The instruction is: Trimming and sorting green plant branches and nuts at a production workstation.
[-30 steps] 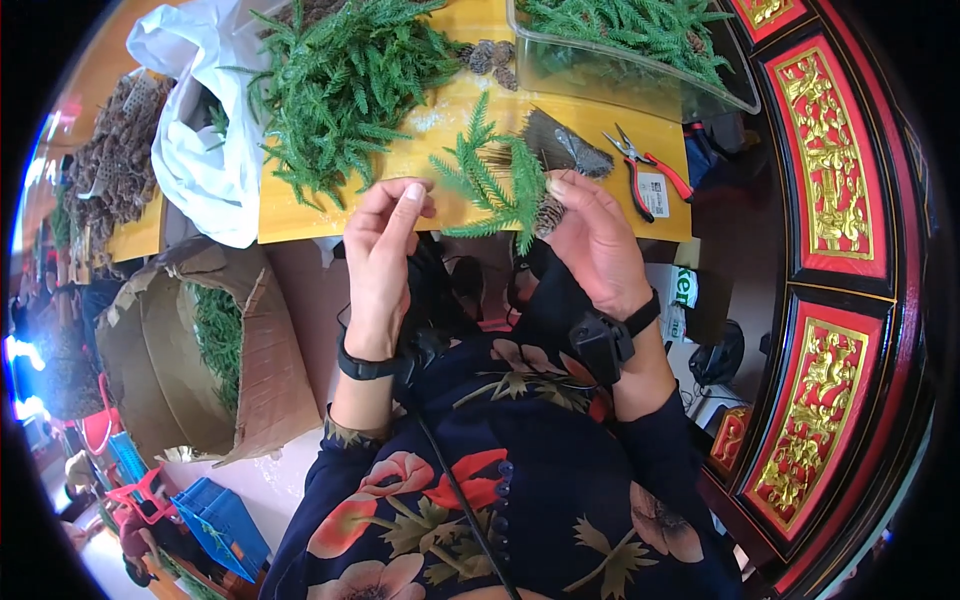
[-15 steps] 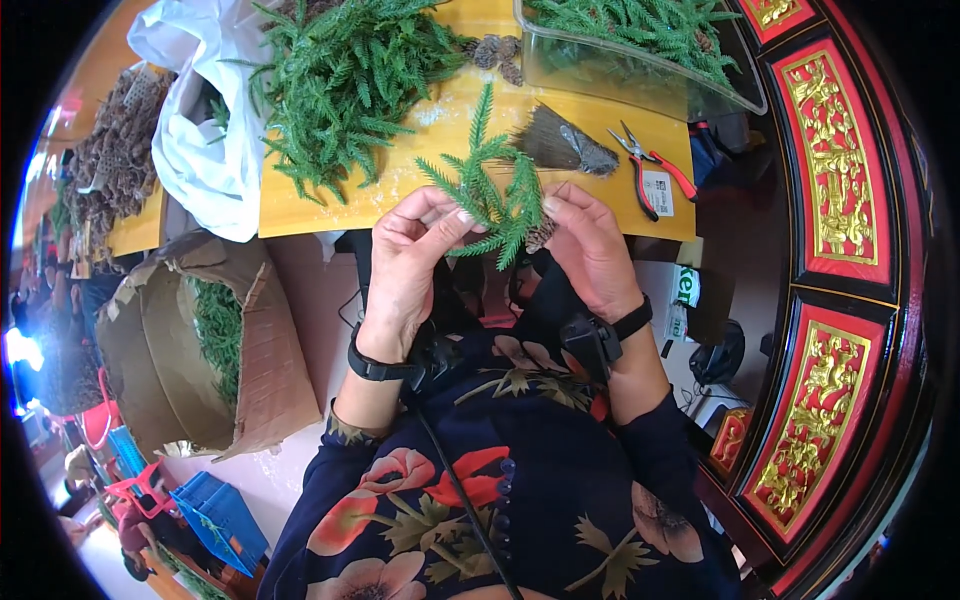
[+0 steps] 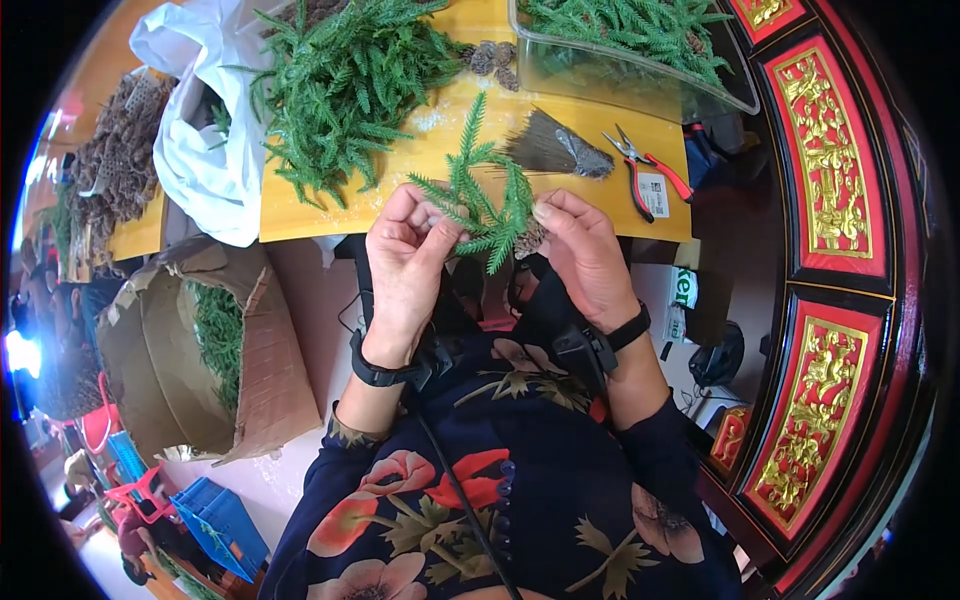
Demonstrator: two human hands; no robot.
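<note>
A green artificial pine sprig (image 3: 490,205) with several branches is held up between my hands, just in front of the table edge. My left hand (image 3: 405,240) pinches its left side between thumb and fingers. On the other side, the closed thumb and forefinger of my right hand (image 3: 585,250) grip the sprig beside a small brown pine cone (image 3: 530,240). The cone sits against the sprig's lower right; its attachment is hidden. Beyond my hands, a fan of dark thin wires (image 3: 560,145) lies on the table, with red-handled pliers (image 3: 646,172) to its right.
A heap of green sprigs (image 3: 350,90) covers the table's back left, near loose pine cones (image 3: 490,60). A clear plastic bin (image 3: 610,75) holds more sprigs. At left are a white bag (image 3: 205,150), brown pine cones (image 3: 115,150) and an open cardboard box (image 3: 280,350). Carved red-gold panels (image 3: 825,160) stand right.
Both hands have shifted slightly left with the sprig, which has tilted and dropped a little. The grip looks the same.
</note>
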